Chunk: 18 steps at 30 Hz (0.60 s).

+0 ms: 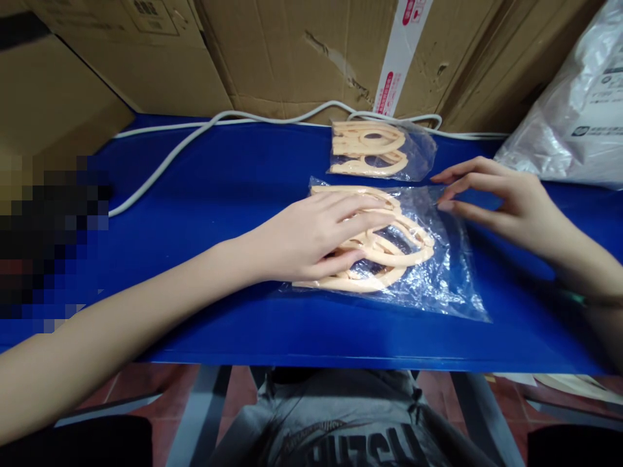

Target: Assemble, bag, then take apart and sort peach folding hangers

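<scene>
A clear plastic bag point(452, 285) lies flat on the blue table, with several cream curved plastic pieces point(413, 256) inside. They look like folding hangers, partly covered by my left hand. My left hand point(324, 230) rests palm down on the bag, fingers stretched out over the pieces. At the bag's upper right edge is my right hand point(501, 194), its thumb and index fingertips brought together on the film and the other fingers loosely bent. Just beyond lies a second clear bag point(421, 152) holding similar cream pieces point(374, 143).
Cardboard boxes point(292, 58) stand along the back of the blue table point(233, 324). A white cable point(170, 162) runs across its rear left. At the right back sits a large white plastic sack point(574, 123). Part of the left side is pixelated.
</scene>
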Motion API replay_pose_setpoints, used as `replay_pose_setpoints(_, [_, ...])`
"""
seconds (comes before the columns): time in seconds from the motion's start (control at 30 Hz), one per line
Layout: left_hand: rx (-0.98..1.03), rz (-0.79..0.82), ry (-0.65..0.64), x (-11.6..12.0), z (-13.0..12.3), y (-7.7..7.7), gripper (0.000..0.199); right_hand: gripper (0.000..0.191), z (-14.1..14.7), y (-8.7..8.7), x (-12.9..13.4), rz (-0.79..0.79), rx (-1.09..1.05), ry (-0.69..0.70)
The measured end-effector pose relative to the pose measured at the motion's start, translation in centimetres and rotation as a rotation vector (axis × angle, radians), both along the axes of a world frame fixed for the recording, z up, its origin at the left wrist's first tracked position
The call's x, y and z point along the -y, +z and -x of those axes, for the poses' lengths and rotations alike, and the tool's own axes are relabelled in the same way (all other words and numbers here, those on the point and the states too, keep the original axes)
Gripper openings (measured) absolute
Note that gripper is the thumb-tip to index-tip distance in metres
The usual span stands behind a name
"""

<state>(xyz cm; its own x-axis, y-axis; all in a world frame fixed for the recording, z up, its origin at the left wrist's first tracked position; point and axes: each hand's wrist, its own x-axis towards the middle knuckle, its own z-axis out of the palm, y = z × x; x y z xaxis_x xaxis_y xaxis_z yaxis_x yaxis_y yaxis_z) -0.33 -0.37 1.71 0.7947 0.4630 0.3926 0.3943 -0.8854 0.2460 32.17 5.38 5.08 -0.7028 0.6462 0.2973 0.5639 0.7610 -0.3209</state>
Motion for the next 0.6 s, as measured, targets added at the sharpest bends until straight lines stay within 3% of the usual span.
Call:
replay_pose_setpoints(0.13, [-0.031,0.061,-0.083,0.8,-0.3,0.3,0.044,0.006,0.7,0.2,0.8,0.180,-0.230,-0.052])
replay_pose_setpoints(0.3, [-0.061,0.115,-0.158,1.7,-0.9,0.9,0.046,0.012,1.7,-0.1,1.7,0.426,-0.399,-0.108])
replay_pose_setpoints(0.6, [-0.059,0.105,-0.236,2.8,-1.9,0.4,0.057,0.015,2.4,-0.3,2.5,0.368,-0.282,-0.045])
